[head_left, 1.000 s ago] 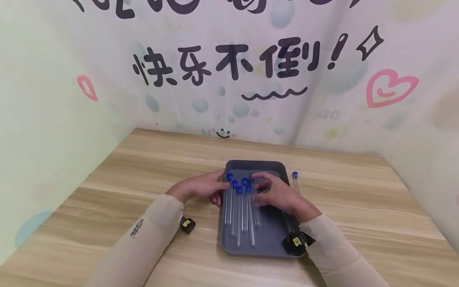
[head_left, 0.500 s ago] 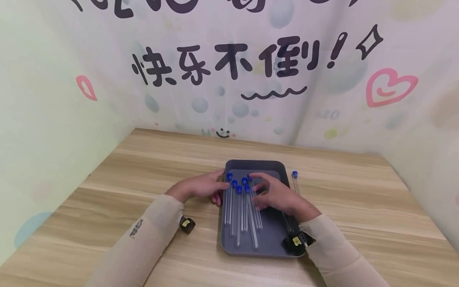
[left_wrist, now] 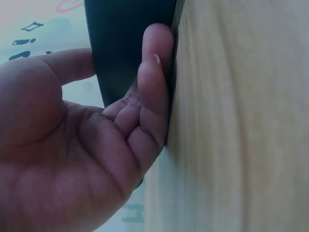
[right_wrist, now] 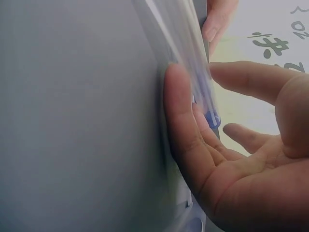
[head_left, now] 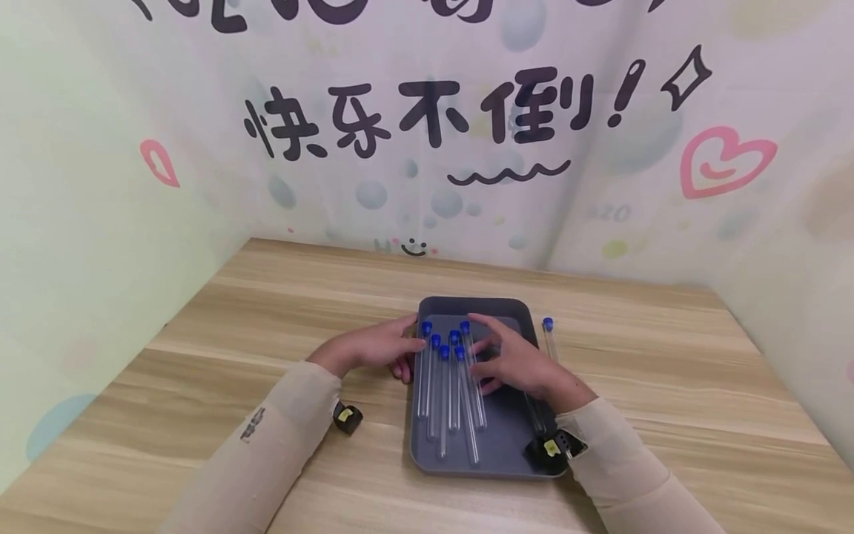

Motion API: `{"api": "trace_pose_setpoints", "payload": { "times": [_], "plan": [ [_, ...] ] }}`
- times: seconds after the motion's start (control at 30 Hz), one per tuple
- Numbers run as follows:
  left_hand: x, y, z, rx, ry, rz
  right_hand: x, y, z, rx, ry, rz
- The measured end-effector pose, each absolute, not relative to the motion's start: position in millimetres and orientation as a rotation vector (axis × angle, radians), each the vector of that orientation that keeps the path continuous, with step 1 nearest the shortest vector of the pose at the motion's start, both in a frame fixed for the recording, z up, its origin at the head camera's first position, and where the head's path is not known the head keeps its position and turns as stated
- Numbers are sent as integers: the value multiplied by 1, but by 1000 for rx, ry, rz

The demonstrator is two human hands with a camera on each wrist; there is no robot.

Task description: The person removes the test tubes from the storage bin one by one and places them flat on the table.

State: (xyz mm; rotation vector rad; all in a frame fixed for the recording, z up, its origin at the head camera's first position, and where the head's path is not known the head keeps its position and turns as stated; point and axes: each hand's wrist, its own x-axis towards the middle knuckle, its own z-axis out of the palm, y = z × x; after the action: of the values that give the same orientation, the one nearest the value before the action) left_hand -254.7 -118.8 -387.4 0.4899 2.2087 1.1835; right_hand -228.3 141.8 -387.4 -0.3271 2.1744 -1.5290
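Note:
A grey tray (head_left: pixel 503 445) lies on the table, holding several clear test tubes (head_left: pixel 442 415) with blue caps, side by side in its left half. My left hand (head_left: pixel 376 345) grips the tray's left wall; in the left wrist view the thumb goes over the wall and the other fingers bend against its outside. Inside the tray, my right hand (head_left: pixel 520 363) reaches to the right side of the tube group, index finger and thumb apart. Its fingers (right_wrist: pixel 178 92) lie loosely bent along the tubes in the right wrist view, low beside the tray floor.
Another blue-capped test tube (head_left: pixel 549 334) shows beyond the tray's right edge, its lower part behind the right wrist. A wood-grain table (head_left: pixel 267 311) surrounds the tray. A printed cloth (head_left: pixel 373 208) hangs along the back.
My right index finger has lifted off the rightmost tube's cap. The two tubes nearest the right hand have shifted slightly, their lower ends a little nearer me. My left hand stays put.

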Motion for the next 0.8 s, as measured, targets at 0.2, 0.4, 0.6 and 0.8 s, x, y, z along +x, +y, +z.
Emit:
{"api": "trace_pose_setpoints", "payload": {
  "times": [0.2,0.4,0.6,0.8],
  "plan": [
    [-254,-119,-388,489,2207,1187,-228,142,-388,-323,2174,-1529],
    [-255,-120,-389,493,2207,1194,-228,142,-388,-323,2179,-1554],
    [-255,-120,-390,496,2209,1194,-229,142,-384,-330,2190,-1584],
    [-255,-120,-389,493,2208,1191,-229,142,-378,-357,2189,-1607]
  ]
}}
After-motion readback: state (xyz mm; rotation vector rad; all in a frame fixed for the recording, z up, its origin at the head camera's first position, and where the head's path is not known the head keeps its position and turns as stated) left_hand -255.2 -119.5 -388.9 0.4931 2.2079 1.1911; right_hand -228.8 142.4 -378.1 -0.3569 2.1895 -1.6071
